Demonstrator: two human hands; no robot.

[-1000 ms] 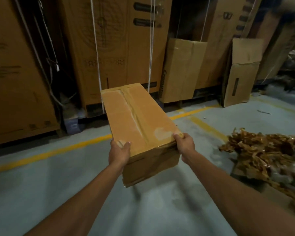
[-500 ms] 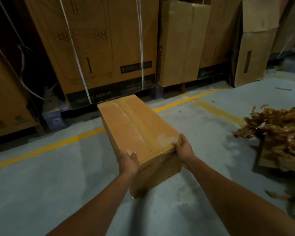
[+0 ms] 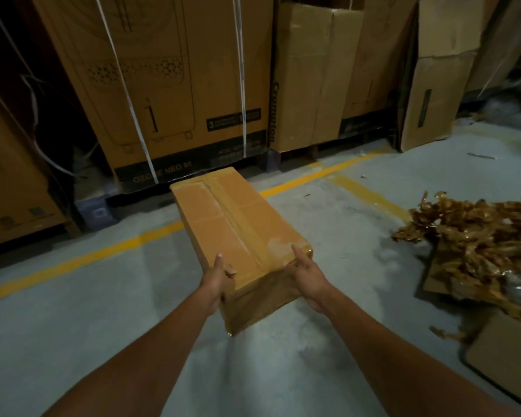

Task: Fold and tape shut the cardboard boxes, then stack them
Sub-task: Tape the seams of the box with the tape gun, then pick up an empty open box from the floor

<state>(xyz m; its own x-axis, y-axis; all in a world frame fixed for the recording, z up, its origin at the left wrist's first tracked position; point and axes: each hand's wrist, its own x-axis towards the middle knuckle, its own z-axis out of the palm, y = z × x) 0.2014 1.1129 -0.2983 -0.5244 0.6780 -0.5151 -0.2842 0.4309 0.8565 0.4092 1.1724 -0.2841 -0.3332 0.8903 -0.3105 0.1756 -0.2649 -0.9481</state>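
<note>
Step judged: taping done, stacking underway. Cardboard box (image 3: 238, 233) showing tape strip (image 3: 238, 227) along top seam, lying across yellow floor line (image 3: 103, 254), far end beyond it.

Left hand (image 3: 217, 281) gripping near left corner, thumb on top. Right hand (image 3: 309, 275) clasping near right corner, thumb on top edge.

Whether box is touching floor: cannot tell.

Next move calling for level carry or set-down, both grips even.

Beyond line, strapped carton (image 3: 169, 85) reading "OZONE NEO 95", partly hidden by strap; neighbouring carton (image 3: 307, 79) reading, blurrily, "Crompton".

Fingers of the left hand (image 3: 214, 285) and right hand (image 3: 309, 279) are hidden by the box (image 3: 232, 224); the top edge cuts the cartons (image 3: 169, 70).
</note>
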